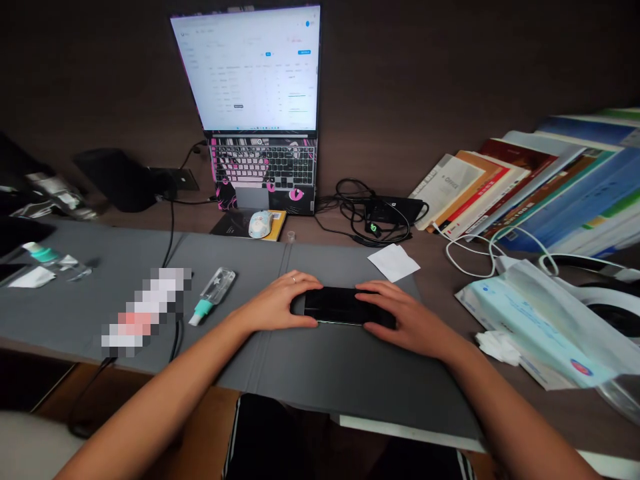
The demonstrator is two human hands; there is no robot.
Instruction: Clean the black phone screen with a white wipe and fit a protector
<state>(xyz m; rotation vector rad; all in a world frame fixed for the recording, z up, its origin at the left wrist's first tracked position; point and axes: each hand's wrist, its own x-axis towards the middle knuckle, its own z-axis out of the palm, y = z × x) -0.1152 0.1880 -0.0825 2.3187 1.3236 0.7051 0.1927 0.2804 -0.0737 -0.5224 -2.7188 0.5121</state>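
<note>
A black smartphone [336,305] with a dark screen lies sideways, flat on or just over the grey desk mat [350,373]. Around its left end, my left hand [277,303] has its thumb on the near edge and fingers on the far edge; a ring shows on one finger. My right hand [413,319] grips the other end the same way and hides that end in part. A white piece of paper [394,263] lies just beyond my right hand. Left of my left forearm rests a clear spray bottle [216,293] with a teal collar.
Behind the mat stands an open laptop [260,173], with a mouse [260,225] on a booklet before it. A black charger with cables [390,210] lies to its right. Leaning books [505,180], a blue tissue pack [535,320] and white headphones [595,293] fill the right side.
</note>
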